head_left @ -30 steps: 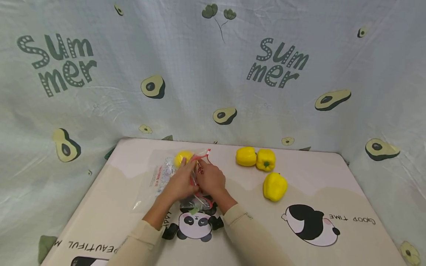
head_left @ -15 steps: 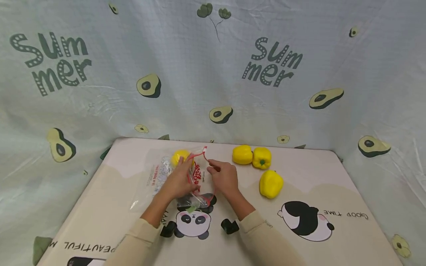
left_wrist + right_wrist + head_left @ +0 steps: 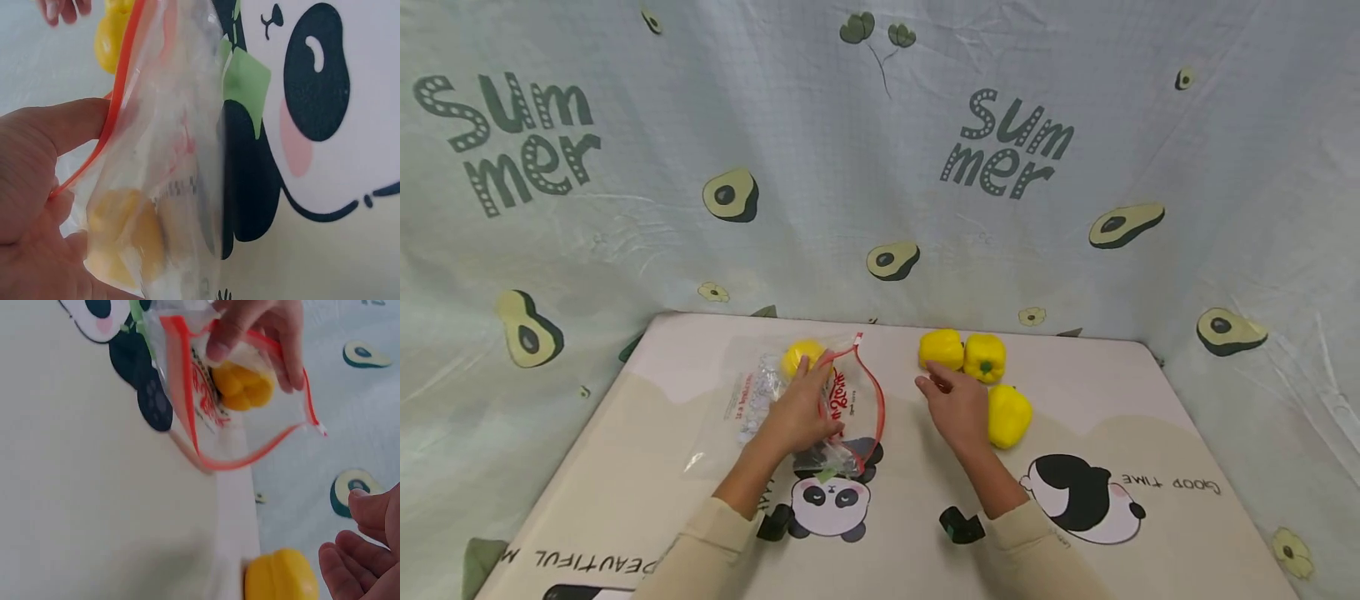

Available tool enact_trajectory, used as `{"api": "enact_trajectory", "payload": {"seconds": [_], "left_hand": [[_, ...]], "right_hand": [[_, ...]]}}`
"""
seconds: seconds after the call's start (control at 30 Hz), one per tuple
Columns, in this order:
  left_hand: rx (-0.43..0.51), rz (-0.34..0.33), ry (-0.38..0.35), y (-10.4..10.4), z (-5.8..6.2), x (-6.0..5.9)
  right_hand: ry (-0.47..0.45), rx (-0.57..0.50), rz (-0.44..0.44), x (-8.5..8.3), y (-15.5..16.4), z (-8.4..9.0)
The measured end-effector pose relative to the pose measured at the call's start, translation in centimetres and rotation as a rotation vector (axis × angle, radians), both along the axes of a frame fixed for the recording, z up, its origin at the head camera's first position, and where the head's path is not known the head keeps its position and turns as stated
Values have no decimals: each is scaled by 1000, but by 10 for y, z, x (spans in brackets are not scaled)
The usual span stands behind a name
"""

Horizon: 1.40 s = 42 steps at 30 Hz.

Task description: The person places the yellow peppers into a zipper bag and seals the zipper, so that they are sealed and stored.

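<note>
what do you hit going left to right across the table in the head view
clear zip bag → bagged yellow pepper → bag's red zip rim → right hand → yellow pepper beside that hand → panda print

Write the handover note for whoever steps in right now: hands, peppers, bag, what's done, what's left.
Left hand grips the zip bag by its red rim, mouth held open.
Right hand is open, holding nothing, beside the three loose yellow peppers.
Done: one bagged pepper is inside.
Left: three peppers lie on the table outside the bag, which is unsealed.
</note>
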<state>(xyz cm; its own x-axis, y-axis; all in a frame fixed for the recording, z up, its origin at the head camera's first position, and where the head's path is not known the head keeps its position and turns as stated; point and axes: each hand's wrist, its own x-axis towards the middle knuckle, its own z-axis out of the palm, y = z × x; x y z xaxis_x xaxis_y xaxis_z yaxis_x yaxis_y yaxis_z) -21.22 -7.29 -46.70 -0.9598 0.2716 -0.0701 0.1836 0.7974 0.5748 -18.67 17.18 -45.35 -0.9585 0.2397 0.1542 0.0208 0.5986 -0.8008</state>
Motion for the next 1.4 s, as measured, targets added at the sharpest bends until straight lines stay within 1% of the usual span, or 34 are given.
{"api": "enact_trajectory", "payload": {"seconds": [0.13,0.3,0.43,0.53,0.63,0.73,0.83,0.97,1.1,1.4], "left_hand": [[-59,8,14,3,1,1],[-146,9,69,4,1,2],[-181,5,92,3,-1,4],[-194,-3,107,3,-2,5],[-196,-13,122,2,-1,6],[-200,-19,130,0,0,6],[-197,-16,131,0,1,5],[-180,-17,114,1,5,3],[-152,-21,105,4,8,1],[-129,-14,85,7,7,-2]], "right_hand": [[-40,4,-64,6,20,3],[-120,52,-124,15,41,6],[-171,97,-169,24,57,4],[-209,104,-200,30,67,1],[-269,80,-219,34,73,-4],[-335,20,-228,36,74,-11],[-366,-36,-237,36,73,-18],[-369,-69,-288,36,72,-26],[-353,-91,-332,36,73,-26],[-313,-115,-322,33,72,-24]]}}
